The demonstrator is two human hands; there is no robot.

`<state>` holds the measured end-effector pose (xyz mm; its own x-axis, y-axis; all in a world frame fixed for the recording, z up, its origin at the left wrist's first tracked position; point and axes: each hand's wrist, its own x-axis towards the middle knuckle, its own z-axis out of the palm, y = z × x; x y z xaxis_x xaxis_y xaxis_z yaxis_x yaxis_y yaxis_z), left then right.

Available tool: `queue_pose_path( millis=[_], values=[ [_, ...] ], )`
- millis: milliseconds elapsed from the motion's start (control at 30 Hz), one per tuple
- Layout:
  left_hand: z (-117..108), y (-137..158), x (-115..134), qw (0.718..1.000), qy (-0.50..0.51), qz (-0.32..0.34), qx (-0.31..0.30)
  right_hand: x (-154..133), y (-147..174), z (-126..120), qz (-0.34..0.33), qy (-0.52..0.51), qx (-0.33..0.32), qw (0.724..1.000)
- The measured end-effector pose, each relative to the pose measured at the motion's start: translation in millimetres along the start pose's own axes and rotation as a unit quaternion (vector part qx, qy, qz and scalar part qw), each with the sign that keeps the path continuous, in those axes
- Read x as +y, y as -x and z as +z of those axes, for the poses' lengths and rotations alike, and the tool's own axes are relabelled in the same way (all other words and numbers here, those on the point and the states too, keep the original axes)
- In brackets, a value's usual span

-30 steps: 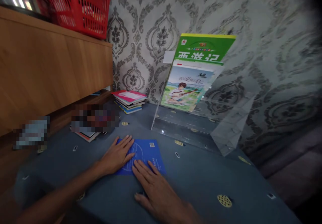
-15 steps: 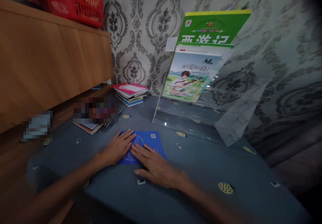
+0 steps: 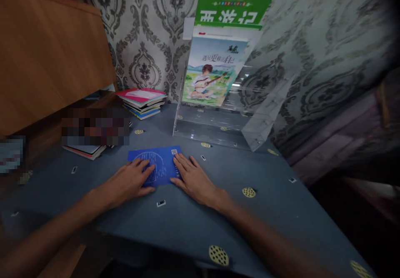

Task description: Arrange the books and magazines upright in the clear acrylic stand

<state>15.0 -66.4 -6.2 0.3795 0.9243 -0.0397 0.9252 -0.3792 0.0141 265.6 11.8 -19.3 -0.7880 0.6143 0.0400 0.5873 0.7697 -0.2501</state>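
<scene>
Left forearm [image 3: 71,217]: bare, enters at the lower left corner of the frame and rises toward the centre. Left hand [image 3: 133,179]: left of centre, palm down, fingers slightly bent and pointing right and upward, thumb directed right. Right forearm [image 3: 265,232]: bare, enters at the lower right, slanting up and left. Right hand [image 3: 193,179]: near mid-frame, palm down, fingers extended toward the upper left, slightly spread; thumb directed left. Hands apart, thumbs facing each other.
</scene>
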Motion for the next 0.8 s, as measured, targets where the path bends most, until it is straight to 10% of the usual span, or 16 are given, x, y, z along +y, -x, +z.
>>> queue_pose_path(
  millis=[300,800],
  values=[
    [-2.0,-5.1,2.3,0.995,-0.003,0.083,-0.06,-16.8,25.3,1.9,0.005,0.025,0.06,0.998],
    [-58.8,-3.1,27.8,0.99,-0.057,0.09,-0.088,1.7,18.4,12.7,-0.187,0.021,0.248,0.95]
  ],
)
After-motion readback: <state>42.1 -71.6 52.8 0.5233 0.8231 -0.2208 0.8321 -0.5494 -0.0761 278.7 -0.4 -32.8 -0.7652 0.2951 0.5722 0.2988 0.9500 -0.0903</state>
